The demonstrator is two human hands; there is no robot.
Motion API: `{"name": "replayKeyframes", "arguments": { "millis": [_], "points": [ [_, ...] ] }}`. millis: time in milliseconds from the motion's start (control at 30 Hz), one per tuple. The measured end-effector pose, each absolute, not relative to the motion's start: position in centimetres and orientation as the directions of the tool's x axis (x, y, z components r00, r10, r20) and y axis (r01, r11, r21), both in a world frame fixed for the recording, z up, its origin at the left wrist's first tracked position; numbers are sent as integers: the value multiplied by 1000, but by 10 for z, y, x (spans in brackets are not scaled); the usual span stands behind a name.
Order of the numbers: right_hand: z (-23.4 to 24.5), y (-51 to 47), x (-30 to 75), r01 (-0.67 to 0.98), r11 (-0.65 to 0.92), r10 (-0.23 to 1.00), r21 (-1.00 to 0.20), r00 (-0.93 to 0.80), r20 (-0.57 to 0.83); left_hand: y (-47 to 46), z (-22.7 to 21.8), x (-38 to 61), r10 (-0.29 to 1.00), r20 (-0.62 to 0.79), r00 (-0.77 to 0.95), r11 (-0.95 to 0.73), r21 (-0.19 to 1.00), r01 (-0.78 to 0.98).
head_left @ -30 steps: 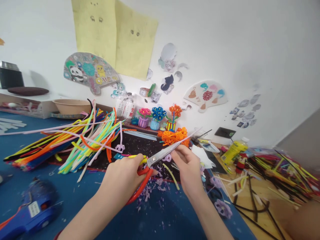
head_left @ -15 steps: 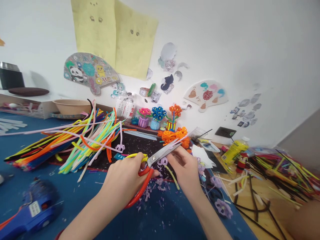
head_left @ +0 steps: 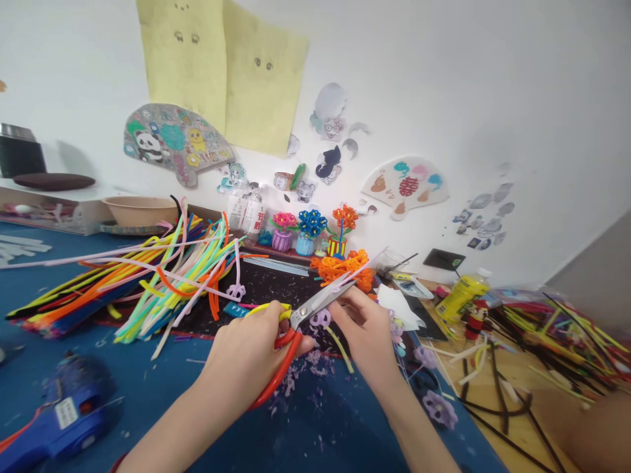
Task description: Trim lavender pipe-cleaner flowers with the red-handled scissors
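My left hand (head_left: 244, 355) is closed round the red and yellow handles of a pair of scissors (head_left: 318, 303). Their blades point up and to the right, lying against lavender pipe cleaner strands. In my right hand (head_left: 367, 335), the fingers pinch a lavender pipe cleaner flower (head_left: 321, 318), partly hidden behind the blades and fingers. A pale yellow-green pipe cleaner (head_left: 340, 348) hangs below that hand. Purple fuzz clippings (head_left: 318, 361) are scattered on the blue tabletop underneath.
A heap of coloured pipe cleaners (head_left: 162, 279) lies at left, above a blue glue gun (head_left: 64, 414). Orange pipe cleaner flowers (head_left: 340, 268) sit behind my hands. Small flower pots (head_left: 305, 246) line the wall. Purple flowers (head_left: 440, 408) and a yellow bottle (head_left: 462, 295) are at right.
Both hands and the scissors stay almost in place. The view has shifted very slightly; the blades still lie against the lavender strands.
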State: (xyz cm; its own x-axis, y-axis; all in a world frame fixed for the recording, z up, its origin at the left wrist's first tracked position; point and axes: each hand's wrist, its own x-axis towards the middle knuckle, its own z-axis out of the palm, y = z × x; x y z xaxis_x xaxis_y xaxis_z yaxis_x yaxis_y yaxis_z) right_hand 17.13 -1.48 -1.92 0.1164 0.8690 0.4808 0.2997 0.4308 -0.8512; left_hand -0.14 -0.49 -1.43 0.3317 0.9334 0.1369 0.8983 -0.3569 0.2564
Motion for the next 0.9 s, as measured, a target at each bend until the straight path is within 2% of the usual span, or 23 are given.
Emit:
{"name": "replayKeyframes", "arguments": {
  "millis": [267,500,900],
  "points": [
    [-19,-16,171,380,437,861,-815,85,502,-5,-15,0,928,110,356,-372,300,878],
    [-23,-16,172,429,436,859,-792,66,508,-2,-15,-1,929,109,354,-370,230,900],
    [-19,-18,172,554,427,844,-715,40,535,-3,-13,0,925,102,365,-379,199,904]
  ]
}}
